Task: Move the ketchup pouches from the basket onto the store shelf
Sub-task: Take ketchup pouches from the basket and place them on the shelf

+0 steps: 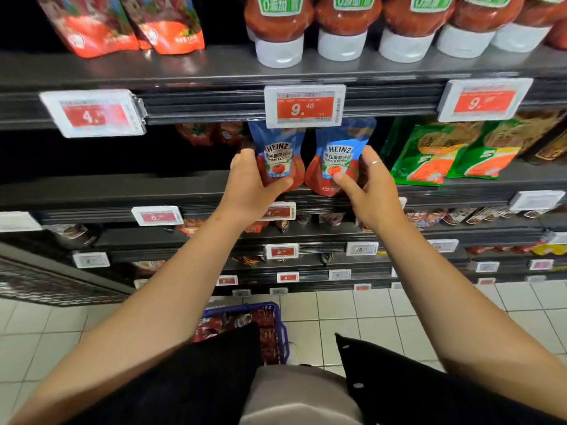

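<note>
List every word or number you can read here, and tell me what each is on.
"HEINZ", "TOMATO KETCHUP": left pouch, held by left hand.
"HEINZ", "TOMATO KETCHUP": right pouch, held by right hand.
"9.40": centre price tag.
"4.": left price tag; rest blurred.
Lower tags, other packets: unreadable.

Two ketchup pouches (306,164) stand side by side at the shelf (122,191) edge, one hand outside each; the basket (276,326) sits below on the floor, apparently holding more.
</note>
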